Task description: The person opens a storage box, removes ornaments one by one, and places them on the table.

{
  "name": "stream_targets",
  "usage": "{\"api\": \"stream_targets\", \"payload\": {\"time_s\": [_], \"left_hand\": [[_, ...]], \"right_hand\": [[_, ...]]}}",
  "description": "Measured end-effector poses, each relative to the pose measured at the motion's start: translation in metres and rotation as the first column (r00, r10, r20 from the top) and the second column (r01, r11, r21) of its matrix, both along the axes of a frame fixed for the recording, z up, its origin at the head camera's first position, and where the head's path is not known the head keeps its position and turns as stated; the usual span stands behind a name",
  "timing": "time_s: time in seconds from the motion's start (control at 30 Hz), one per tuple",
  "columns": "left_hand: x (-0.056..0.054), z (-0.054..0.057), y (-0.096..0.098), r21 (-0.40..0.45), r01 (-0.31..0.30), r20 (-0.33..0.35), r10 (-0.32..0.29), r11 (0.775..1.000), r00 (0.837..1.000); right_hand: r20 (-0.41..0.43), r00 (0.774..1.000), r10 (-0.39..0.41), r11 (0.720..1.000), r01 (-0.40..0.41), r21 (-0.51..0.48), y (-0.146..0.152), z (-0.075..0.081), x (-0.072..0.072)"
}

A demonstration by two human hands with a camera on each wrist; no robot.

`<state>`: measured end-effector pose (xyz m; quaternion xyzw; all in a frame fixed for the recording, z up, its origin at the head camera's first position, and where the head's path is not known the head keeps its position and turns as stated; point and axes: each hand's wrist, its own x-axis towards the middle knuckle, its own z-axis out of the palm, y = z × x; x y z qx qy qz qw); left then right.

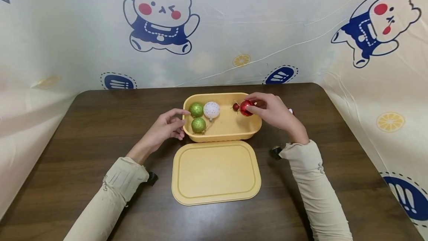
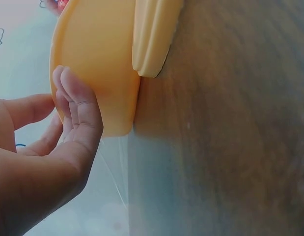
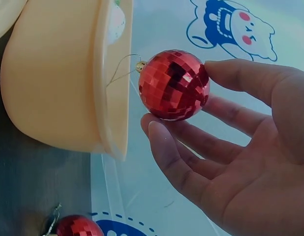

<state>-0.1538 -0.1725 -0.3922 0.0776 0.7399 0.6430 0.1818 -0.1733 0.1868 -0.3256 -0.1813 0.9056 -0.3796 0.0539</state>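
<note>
A yellow plastic box [image 1: 224, 136] stands lidless on the table. At its left end my left hand [image 1: 167, 125] holds the rim, fingertips on both sides of the wall; in the left wrist view the left hand [image 2: 68, 132] lies against the outer side. Above the box's right end, my right hand [image 1: 272, 110] pinches a red faceted Christmas bauble [image 3: 174, 85] with a gold cap and thread loop. Inside the box are two glittery green baubles [image 1: 198, 125] and a speckled white bauble [image 1: 211, 110] on the left. A small dark red round thing [image 1: 236, 106] shows near the held bauble.
The yellow lid [image 1: 216, 172] lies flat in front of the box. Another red bauble [image 3: 79, 226] lies on the table beyond my right hand, mostly hidden in the head view. A printed sheet [image 1: 220, 29] hangs behind the dark wooden table [image 1: 107, 122].
</note>
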Motion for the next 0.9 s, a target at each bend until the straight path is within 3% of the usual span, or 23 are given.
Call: {"api": "stream_targets", "payload": {"time_s": [0.27, 0.43, 0.7, 0.9], "left_hand": [[-0.001, 0.000, -0.001, -0.007, 0.003, 0.005, -0.003, 1.000, 1.000], [-0.001, -0.002, -0.001, -0.005, 0.007, 0.008, -0.007, 1.000, 1.000], [-0.002, -0.004, -0.003, -0.008, 0.009, 0.002, -0.009, 1.000, 1.000], [-0.001, -0.005, -0.003, -0.005, 0.010, 0.011, -0.010, 1.000, 1.000]], "right_hand": [[0.032, 0.999, 0.013, 1.000, -0.014, 0.017, 0.014, 0.003, -0.001], [0.094, 0.994, -0.059, 0.998, 0.061, -0.026, 0.028, 0.006, 0.000], [0.023, 0.994, -0.105, 0.994, 0.105, -0.006, 0.057, 0.015, 0.001], [0.032, 0.988, -0.149, 0.988, 0.148, 0.048, 0.073, 0.012, 0.002]]}}
